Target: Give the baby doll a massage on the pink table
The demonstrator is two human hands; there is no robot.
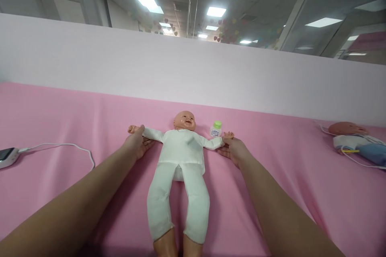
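Note:
A baby doll (181, 148) in a white top and white trousers lies on its back, head away from me, arms stretched out to both sides. My left hand (137, 143) is closed round the doll's forearm at the left, thumb on top and fingers beneath. At the right, my right hand (234, 149) grips the other forearm near the wrist in the same way. The doll's small hands stick out past my grip. Just beyond the right-hand arm stands a small clear bottle (216, 130) with a green cap and a printed label.
Pink cloth (265, 192) covers the surface, with a white wall (193, 72) behind. On the left lies a white device (9, 156) with a screen and a white cable (60, 144). A second doll (358, 144) with tubing lies at the far right.

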